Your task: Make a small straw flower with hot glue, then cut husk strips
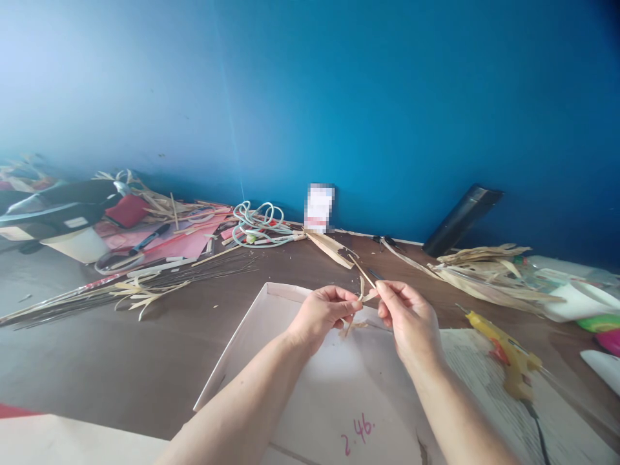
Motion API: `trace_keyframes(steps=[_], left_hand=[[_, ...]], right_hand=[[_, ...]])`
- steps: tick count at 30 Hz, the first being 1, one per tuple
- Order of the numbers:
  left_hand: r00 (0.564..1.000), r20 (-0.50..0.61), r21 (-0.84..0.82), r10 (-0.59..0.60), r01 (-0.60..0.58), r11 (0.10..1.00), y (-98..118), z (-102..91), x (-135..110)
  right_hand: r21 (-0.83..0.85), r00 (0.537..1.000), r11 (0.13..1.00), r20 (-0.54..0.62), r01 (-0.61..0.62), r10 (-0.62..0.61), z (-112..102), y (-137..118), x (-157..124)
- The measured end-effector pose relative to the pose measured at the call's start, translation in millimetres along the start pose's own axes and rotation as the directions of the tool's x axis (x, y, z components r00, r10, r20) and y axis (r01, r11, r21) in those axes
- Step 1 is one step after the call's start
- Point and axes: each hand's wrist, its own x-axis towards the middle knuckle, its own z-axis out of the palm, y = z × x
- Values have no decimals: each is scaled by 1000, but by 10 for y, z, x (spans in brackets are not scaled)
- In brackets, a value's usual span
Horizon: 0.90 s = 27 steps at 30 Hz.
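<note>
Clock centred on the two hands, twelve towards the blue wall (387, 97).

Item: left hand (324, 310), thumb and fingertips pinched on a pale dry strip (361, 289).
Item: right hand (407, 316), fingers closed on a thin stick (362, 271), its free end pointing to eleven. Stick and strip cross close together; whether they touch cannot be told.
Item: shallow white box (237, 349), at six, beneath both hands, marked "2.46." in purple; forearms cover part of it.
Item: folded husk (330, 248), at eleven, near the stick's free end.
Item: blurred white card (320, 206), at eleven, upright near the wall.
Item: pale green cable (259, 242), coiled, between ten and eleven.
Item: pink sheets (203, 236), at ten, strewn with sticks.
Item: bundle of thin dark wires (213, 271), at nine.
Item: black tube (460, 219), at two, tilted.
Item: dried husks (479, 274), towards three, heaped.
Item: white cup (576, 301), at three, beyond the husks.
Item: yellow glue gun (506, 358), between three and four, on a printed sheet (465, 361), beside the right forearm, its cord trailing to five.
</note>
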Motion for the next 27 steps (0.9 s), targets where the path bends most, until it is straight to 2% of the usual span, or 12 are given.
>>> trace_keyframes(steps=[7,19,27], left_hand=[[1000,6,-11,12,-12,1000,3,-7,15],[1000,-8,85,-14,15,996,36,15,-13],[1000,-4,54,-5,5,999,28,18,-19]], right_hand=[[-24,1000,1000,-22,-19,19,-4,11,8],[5,1000,1000,-8,-29,29,4,4,15],[19,1000,1000,-2,-18,18,4,-4,2]])
